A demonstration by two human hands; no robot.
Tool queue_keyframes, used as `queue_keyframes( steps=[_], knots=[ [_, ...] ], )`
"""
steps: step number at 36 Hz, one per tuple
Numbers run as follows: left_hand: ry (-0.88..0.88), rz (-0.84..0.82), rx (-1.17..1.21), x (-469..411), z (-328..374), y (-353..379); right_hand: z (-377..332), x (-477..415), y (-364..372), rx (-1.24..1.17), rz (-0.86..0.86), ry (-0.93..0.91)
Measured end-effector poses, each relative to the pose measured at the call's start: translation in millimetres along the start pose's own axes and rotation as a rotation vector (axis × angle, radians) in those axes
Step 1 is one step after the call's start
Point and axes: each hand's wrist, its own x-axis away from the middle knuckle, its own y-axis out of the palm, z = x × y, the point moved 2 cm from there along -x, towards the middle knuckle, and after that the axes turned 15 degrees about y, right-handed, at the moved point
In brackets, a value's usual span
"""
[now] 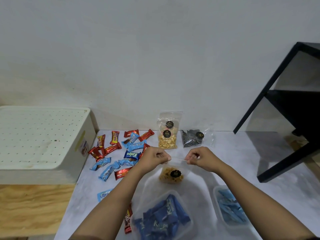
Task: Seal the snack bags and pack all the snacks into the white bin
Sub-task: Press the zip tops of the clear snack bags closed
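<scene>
I hold a clear snack bag (171, 175) of golden crunchy bits with a black round label above the table. My left hand (155, 157) pinches the left end of its top strip, and my right hand (199, 157) pinches the right end. The strip is stretched flat between them. Two more clear bags stand at the back: one with pale nuts (167, 134), one with dark swirled pieces (193, 138) lying tilted. Loose red and blue wrapped snack bars (119, 153) are scattered to the left. The white bin (39, 141) sits at far left, bottom up.
A clear tub of dark blue bars (161, 217) stands near the front edge, and another with light blue packets (231, 208) to its right. A black shelf frame (285, 108) rises at the right. Bare wood (32, 207) lies left of the table's grey surface.
</scene>
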Motion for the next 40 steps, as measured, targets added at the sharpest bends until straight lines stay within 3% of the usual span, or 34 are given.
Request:
queue_keyframes(
  steps=[9, 17, 20, 25, 32, 40],
  knots=[
    [0.014, 0.076, -0.043, 10, 0, 3, -1, 6, 6, 0.024, 0.004, 0.024],
    [0.064, 0.319, -0.202, 24, 7, 17, 3, 14, 12, -0.012, 0.145, -0.023],
    [-0.057, 0.449, -0.093, 32, 7, 24, 7, 17, 16, 0.018, 0.177, -0.055],
    [-0.150, 0.322, 0.120, 40, -1, 41, 11, 21, 21, 0.110, 0.214, -0.147],
    [-0.260, 0.347, 0.503, 42, 0, 51, 14, 27, 27, 0.227, 0.185, -0.256],
    [-0.241, 0.283, 0.578, 48, -4, 46, 10, 33, 36, 0.015, 0.013, -0.181]
  ],
)
